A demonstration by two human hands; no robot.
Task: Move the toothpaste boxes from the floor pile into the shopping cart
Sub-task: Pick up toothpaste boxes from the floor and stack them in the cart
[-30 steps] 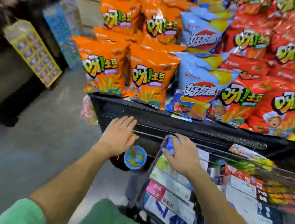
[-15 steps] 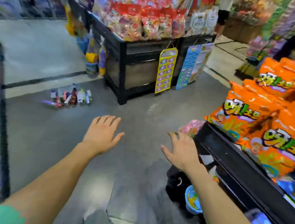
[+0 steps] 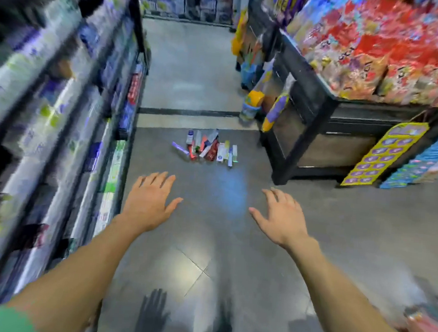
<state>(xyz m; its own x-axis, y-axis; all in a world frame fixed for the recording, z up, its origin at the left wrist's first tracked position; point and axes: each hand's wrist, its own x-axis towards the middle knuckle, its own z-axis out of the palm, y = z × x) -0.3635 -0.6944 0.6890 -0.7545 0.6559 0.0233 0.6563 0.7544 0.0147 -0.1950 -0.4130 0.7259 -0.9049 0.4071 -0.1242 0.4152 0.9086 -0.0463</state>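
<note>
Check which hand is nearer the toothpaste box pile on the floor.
Left, narrowly. The left hand is below and slightly left of the toothpaste box pile; the right hand sits farther off, below and to its right. Both are open, touching nothing.

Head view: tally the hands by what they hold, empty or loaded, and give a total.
Empty hands: 2, the left hand and right hand, both spread open above the floor, short of the toothpaste boxes.
Loaded hands: 0.
Total: 2.
</note>
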